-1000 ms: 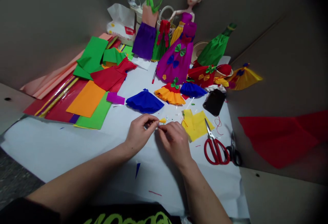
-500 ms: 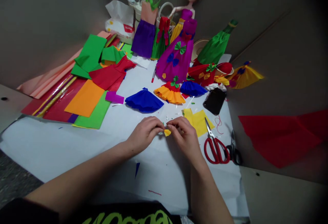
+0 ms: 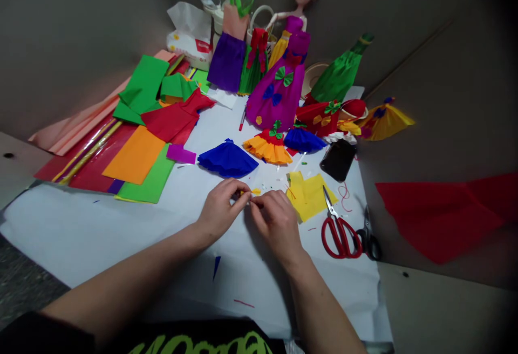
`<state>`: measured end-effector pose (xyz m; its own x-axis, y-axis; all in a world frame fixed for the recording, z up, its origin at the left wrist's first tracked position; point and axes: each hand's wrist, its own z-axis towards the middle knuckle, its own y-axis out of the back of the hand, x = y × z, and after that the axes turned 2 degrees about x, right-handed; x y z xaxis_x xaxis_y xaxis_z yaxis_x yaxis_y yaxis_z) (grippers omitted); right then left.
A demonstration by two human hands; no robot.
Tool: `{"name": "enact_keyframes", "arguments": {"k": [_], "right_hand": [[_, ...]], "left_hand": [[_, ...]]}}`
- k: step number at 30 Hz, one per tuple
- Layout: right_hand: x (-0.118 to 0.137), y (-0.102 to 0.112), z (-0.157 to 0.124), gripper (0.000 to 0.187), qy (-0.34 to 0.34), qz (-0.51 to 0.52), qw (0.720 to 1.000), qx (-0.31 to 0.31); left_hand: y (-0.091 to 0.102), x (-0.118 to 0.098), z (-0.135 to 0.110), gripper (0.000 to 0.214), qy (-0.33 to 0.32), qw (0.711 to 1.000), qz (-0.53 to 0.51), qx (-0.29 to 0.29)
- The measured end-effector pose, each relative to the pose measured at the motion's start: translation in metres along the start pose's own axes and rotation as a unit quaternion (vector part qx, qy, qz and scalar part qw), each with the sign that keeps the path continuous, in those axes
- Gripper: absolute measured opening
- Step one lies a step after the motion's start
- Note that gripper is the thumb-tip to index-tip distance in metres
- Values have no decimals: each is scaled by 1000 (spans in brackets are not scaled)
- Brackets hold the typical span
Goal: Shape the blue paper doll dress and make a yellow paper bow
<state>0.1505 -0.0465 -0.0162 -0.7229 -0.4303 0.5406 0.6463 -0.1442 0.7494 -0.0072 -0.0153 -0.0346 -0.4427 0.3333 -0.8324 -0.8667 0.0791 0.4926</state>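
Observation:
My left hand (image 3: 224,203) is closed in a pinch on a small yellow paper piece (image 3: 256,191), which sticks out past the fingertips. My right hand (image 3: 275,218) is also pinched, its fingertips meeting those of the left; what it holds is too small to make out. Just beyond the hands lies a pleated blue paper skirt (image 3: 227,158). To the right of my right hand are a sheet of yellow paper (image 3: 309,195) and red-handled scissors (image 3: 339,230).
Coloured paper sheets (image 3: 135,154) cover the left side. Behind stand paper dresses (image 3: 279,87) and a doll (image 3: 297,19). A black phone-like object (image 3: 339,158) and black scissors (image 3: 368,240) lie at the right. Small scraps dot the white covering (image 3: 162,267).
Both hands have shifted slightly left and tightened together. The yellow piece now shows beyond the left fingertips instead of between the hands. A short red strand shows near the yellow sheet.

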Motion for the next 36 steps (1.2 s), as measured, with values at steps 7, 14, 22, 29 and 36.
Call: {"name": "enact_keyframes", "arguments": {"k": [7, 14, 22, 29, 36], "right_hand": [[-14, 10, 1, 12, -18, -6, 999, 32], [-25, 23, 3, 10, -143, 213, 965, 59], [-4, 2, 2, 13, -139, 195, 970, -40], [0, -2, -1, 8, -63, 133, 986, -82], [-1, 1, 0, 9, -88, 155, 982, -62]], "left_hand": [[0, 0, 2, 13, -74, 985, 94, 127], [7, -14, 4, 10, 54, 974, -170, 141], [0, -18, 1, 17, 217, 920, -327, 19], [0, -17, 2, 12, 198, 935, -293, -1], [5, -17, 7, 12, 257, 901, -341, 77]]}}
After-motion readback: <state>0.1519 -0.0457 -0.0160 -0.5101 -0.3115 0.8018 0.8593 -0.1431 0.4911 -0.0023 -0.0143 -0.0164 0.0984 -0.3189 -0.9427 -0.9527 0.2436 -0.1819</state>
